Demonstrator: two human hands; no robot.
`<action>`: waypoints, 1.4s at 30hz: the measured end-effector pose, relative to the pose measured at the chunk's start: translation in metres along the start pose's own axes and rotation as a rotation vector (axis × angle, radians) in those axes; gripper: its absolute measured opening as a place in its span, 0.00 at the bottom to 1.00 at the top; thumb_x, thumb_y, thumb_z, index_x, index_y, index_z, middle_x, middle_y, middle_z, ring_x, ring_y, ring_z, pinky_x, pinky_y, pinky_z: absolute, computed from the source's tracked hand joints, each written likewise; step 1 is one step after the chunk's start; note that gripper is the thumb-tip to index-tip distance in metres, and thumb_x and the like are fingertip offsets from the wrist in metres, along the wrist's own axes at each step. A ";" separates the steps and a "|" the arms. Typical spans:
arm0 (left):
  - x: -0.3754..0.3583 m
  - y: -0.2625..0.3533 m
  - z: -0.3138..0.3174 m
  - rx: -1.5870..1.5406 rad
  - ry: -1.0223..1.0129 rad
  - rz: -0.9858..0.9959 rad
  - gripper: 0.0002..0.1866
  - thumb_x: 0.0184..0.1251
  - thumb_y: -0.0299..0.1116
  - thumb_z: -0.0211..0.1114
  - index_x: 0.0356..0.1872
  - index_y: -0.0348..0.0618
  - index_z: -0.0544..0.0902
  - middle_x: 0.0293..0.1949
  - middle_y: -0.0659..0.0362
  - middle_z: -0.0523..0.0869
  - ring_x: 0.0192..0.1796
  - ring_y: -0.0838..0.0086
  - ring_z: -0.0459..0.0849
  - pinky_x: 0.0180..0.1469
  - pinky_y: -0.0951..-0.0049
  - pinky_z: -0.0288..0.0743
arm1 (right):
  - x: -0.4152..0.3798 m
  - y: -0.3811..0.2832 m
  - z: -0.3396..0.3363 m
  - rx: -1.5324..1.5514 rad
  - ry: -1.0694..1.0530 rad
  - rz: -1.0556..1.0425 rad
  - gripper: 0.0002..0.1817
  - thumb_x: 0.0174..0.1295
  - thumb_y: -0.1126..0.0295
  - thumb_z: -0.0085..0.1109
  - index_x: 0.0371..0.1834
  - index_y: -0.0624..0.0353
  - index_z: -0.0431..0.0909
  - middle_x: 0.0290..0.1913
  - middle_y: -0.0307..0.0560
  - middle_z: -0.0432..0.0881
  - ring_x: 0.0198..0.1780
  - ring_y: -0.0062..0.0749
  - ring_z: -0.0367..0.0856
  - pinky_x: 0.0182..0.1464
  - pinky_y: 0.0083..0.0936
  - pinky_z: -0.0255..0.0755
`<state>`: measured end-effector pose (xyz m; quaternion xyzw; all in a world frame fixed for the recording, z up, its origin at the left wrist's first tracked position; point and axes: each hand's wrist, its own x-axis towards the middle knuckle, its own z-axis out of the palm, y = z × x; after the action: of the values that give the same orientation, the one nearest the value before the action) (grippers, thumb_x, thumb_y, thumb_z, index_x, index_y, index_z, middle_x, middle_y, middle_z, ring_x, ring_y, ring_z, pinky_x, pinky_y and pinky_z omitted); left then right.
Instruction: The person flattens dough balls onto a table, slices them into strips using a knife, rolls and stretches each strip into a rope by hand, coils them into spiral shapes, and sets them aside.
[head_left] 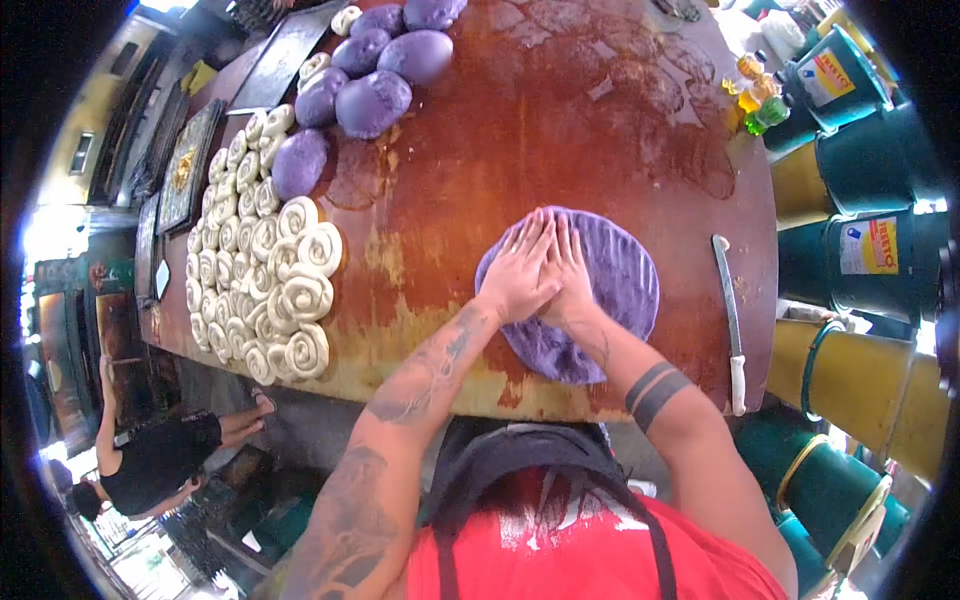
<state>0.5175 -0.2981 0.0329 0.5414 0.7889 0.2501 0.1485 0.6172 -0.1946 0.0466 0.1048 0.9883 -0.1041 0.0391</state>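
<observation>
A flattened round of purple dough [625, 275] lies on the table in front of me, its surface marked with ridges. My left hand [520, 268] presses flat on the dough's left part, fingers stretched forward. Beside it, partly under it near the thumb, my right hand [568, 272] also lies flat with straight fingers. Neither hand grips anything. To the right rests a long serrated knife [730, 310] with a white handle, apart from both hands.
Coiled pale dough rolls [265, 235] crowd the left of the wooden table [480, 130]. Several purple dough balls [373, 104] sit at the far left. Green buckets [865, 160] and small bottles [768, 115] stand along the right. Another person [160, 465] is at lower left.
</observation>
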 end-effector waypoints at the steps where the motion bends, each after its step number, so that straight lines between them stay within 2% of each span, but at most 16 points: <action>1: -0.010 0.003 -0.001 -0.029 0.004 0.018 0.51 0.73 0.62 0.55 0.85 0.34 0.53 0.86 0.40 0.49 0.89 0.51 0.43 0.88 0.55 0.37 | -0.008 -0.008 0.004 0.038 0.024 0.006 0.52 0.67 0.51 0.54 0.87 0.67 0.43 0.89 0.65 0.41 0.89 0.63 0.33 0.88 0.55 0.32; 5: -0.036 -0.006 -0.005 0.012 0.001 0.059 0.49 0.73 0.60 0.55 0.84 0.34 0.55 0.86 0.39 0.49 0.89 0.51 0.44 0.88 0.52 0.38 | -0.014 -0.026 0.025 0.072 0.155 -0.017 0.51 0.65 0.53 0.55 0.86 0.69 0.46 0.88 0.67 0.41 0.89 0.65 0.36 0.88 0.56 0.32; 10: -0.050 -0.003 -0.008 -0.044 -0.046 0.016 0.48 0.72 0.57 0.56 0.84 0.36 0.56 0.86 0.39 0.52 0.88 0.50 0.46 0.87 0.49 0.39 | -0.023 -0.047 0.017 0.098 0.099 0.064 0.50 0.66 0.53 0.53 0.87 0.67 0.46 0.89 0.67 0.41 0.89 0.65 0.35 0.88 0.55 0.32; 14: -0.101 -0.013 0.007 -0.009 -0.050 0.070 0.48 0.71 0.58 0.58 0.85 0.40 0.56 0.86 0.40 0.50 0.88 0.48 0.46 0.87 0.48 0.40 | -0.055 -0.080 0.040 0.237 0.141 0.116 0.49 0.68 0.52 0.50 0.88 0.65 0.44 0.90 0.62 0.39 0.90 0.58 0.31 0.88 0.54 0.30; 17: -0.095 -0.002 -0.007 -0.008 -0.120 0.041 0.49 0.71 0.60 0.58 0.85 0.41 0.56 0.86 0.39 0.48 0.88 0.45 0.44 0.87 0.47 0.39 | -0.054 -0.078 0.031 0.110 0.016 0.094 0.49 0.70 0.50 0.48 0.88 0.63 0.41 0.90 0.60 0.38 0.90 0.58 0.30 0.88 0.54 0.29; 20: -0.111 0.027 0.002 0.069 -0.190 0.079 0.47 0.73 0.60 0.58 0.85 0.41 0.58 0.86 0.39 0.48 0.88 0.44 0.43 0.87 0.46 0.36 | -0.108 -0.056 0.072 -0.089 0.041 -0.047 0.49 0.71 0.48 0.47 0.89 0.62 0.39 0.90 0.59 0.37 0.90 0.56 0.27 0.89 0.53 0.27; 21: -0.121 0.039 0.007 0.061 -0.180 0.127 0.47 0.73 0.59 0.58 0.85 0.42 0.58 0.86 0.39 0.49 0.88 0.44 0.43 0.87 0.46 0.36 | -0.120 -0.067 0.063 -0.117 0.018 0.035 0.48 0.72 0.49 0.46 0.89 0.59 0.40 0.90 0.57 0.36 0.90 0.54 0.26 0.89 0.53 0.25; 24: -0.122 0.054 0.013 0.067 -0.187 0.169 0.46 0.74 0.60 0.58 0.84 0.43 0.59 0.86 0.38 0.50 0.88 0.42 0.43 0.87 0.46 0.36 | -0.126 -0.063 0.060 0.195 -0.042 0.050 0.46 0.73 0.50 0.46 0.89 0.57 0.41 0.91 0.55 0.36 0.90 0.53 0.26 0.89 0.53 0.26; 28: -0.100 0.080 0.012 -0.020 -0.241 0.283 0.46 0.73 0.62 0.58 0.84 0.43 0.61 0.86 0.39 0.51 0.88 0.43 0.43 0.87 0.46 0.36 | -0.158 -0.023 0.062 0.048 0.202 -0.002 0.47 0.72 0.49 0.47 0.90 0.55 0.41 0.91 0.55 0.36 0.90 0.52 0.27 0.89 0.52 0.25; 29: -0.097 0.085 0.028 -0.022 -0.233 0.313 0.46 0.73 0.62 0.57 0.84 0.43 0.61 0.86 0.39 0.51 0.88 0.44 0.43 0.87 0.46 0.36 | -0.169 -0.020 0.064 0.026 0.030 0.113 0.46 0.73 0.49 0.47 0.89 0.54 0.44 0.91 0.54 0.37 0.90 0.52 0.27 0.89 0.52 0.25; 31: -0.090 0.100 0.041 -0.023 -0.226 0.288 0.47 0.72 0.64 0.57 0.83 0.43 0.62 0.86 0.40 0.50 0.88 0.45 0.44 0.87 0.47 0.36 | -0.175 -0.014 0.063 -0.076 -0.107 0.124 0.45 0.72 0.47 0.47 0.89 0.53 0.46 0.91 0.53 0.37 0.90 0.52 0.29 0.89 0.52 0.26; 34: -0.078 0.115 0.037 -0.002 -0.296 0.251 0.47 0.71 0.64 0.58 0.83 0.44 0.63 0.86 0.40 0.50 0.88 0.45 0.44 0.87 0.47 0.37 | -0.180 0.000 0.077 -0.227 -0.151 0.106 0.47 0.70 0.44 0.49 0.89 0.52 0.49 0.91 0.52 0.38 0.90 0.53 0.30 0.89 0.52 0.28; 37: -0.067 0.124 0.064 -0.065 -0.236 0.378 0.46 0.71 0.64 0.59 0.81 0.44 0.66 0.86 0.39 0.50 0.88 0.44 0.45 0.87 0.46 0.39 | -0.196 0.022 0.081 -0.095 0.013 0.150 0.46 0.70 0.45 0.51 0.88 0.54 0.51 0.90 0.53 0.40 0.90 0.52 0.31 0.89 0.52 0.29; 40: -0.051 0.126 0.074 -0.121 -0.223 0.348 0.45 0.70 0.63 0.61 0.81 0.44 0.66 0.85 0.39 0.53 0.86 0.38 0.51 0.86 0.43 0.43 | -0.201 0.025 0.071 0.042 0.142 0.205 0.44 0.70 0.48 0.52 0.87 0.56 0.54 0.90 0.54 0.43 0.90 0.52 0.34 0.89 0.51 0.32; 41: -0.043 0.125 0.073 -0.163 -0.285 0.308 0.44 0.69 0.61 0.61 0.80 0.44 0.69 0.86 0.42 0.52 0.88 0.47 0.47 0.87 0.46 0.42 | -0.196 0.029 0.064 0.082 0.167 0.216 0.43 0.71 0.49 0.52 0.86 0.56 0.56 0.89 0.54 0.45 0.90 0.51 0.36 0.89 0.51 0.34; 42: -0.031 0.127 0.063 -0.169 -0.261 0.324 0.44 0.69 0.60 0.62 0.79 0.44 0.69 0.85 0.42 0.54 0.87 0.46 0.49 0.86 0.45 0.44 | -0.183 0.034 0.045 0.119 0.195 0.215 0.42 0.71 0.51 0.53 0.85 0.57 0.57 0.89 0.55 0.47 0.90 0.51 0.37 0.89 0.51 0.35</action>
<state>0.6593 -0.2756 0.0501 0.6745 0.6419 0.2636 0.2519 0.8052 -0.2086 0.0139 0.2216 0.9626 -0.1471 -0.0525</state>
